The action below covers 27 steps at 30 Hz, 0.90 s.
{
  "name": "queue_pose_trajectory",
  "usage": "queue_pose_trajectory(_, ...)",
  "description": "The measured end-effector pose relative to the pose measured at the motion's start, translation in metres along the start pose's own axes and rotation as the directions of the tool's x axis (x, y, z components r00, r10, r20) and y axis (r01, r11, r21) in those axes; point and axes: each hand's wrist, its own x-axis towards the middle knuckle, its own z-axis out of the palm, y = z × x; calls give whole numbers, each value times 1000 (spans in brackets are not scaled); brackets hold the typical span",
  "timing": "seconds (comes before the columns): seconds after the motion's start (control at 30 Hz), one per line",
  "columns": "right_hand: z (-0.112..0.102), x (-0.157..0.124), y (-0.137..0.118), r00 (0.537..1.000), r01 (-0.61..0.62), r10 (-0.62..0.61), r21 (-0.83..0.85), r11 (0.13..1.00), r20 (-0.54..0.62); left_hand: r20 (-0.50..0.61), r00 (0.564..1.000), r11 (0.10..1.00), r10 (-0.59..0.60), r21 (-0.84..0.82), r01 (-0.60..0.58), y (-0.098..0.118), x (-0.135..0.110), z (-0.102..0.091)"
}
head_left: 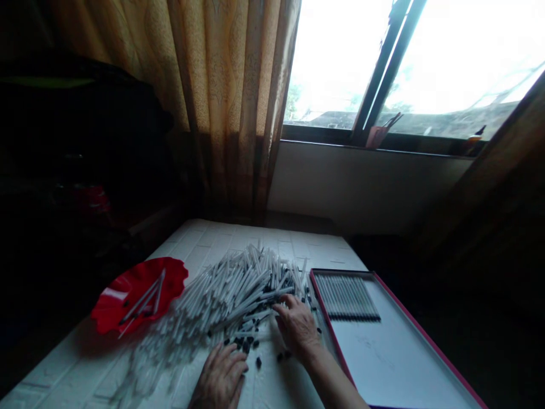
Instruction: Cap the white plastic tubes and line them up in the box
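Note:
A big heap of thin white pen tubes (230,292) lies across the white table (204,236). My right hand (298,326) rests palm down at the heap's right edge, fingers spread over the tubes. My left hand (221,378) lies flat near the table's front edge, fingertips at several small black caps (247,342) scattered between the hands. Neither hand grips anything that I can see.
A red wavy-rimmed dish (119,295) with a few tubes sits at the left. A flat white tray with a red rim (409,335) lies at the right, a row of dark-tipped tubes (347,298) lined up at its far end. Curtain and window stand behind.

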Motion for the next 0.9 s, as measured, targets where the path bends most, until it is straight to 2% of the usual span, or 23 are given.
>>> queue_pose_trajectory(0.07,5,3,-5,1000,15,-15,-28,999,-3,97,995,1000,-2,-6,3,1,4,-7)
queue_pose_trajectory(0.13,10,4,-8,1000,19,-20,-54,998,-11,149,989,1000,-8,-14,10,2,6,-11)
queue_pose_trajectory(0.33,6,-5,-8,997,53,-57,-67,996,-55,149,988,998,-38,-36,44,3,4,-10)
queue_pose_trajectory(0.53,-7,-38,-6,986,112,-113,-11,994,-121,154,986,997,-58,-47,65,5,10,-14)
queue_pose_trajectory(0.63,7,-64,-2,966,176,-154,94,980,-207,125,990,996,-64,-53,71,7,14,-17)
queue_pose_trajectory(0.77,43,-98,0,927,190,-117,177,966,-356,122,990,995,-77,-58,85,8,14,-17)
queue_pose_trajectory(0.9,67,-109,-4,915,82,25,246,966,-402,134,989,997,-60,-42,66,6,10,-16)
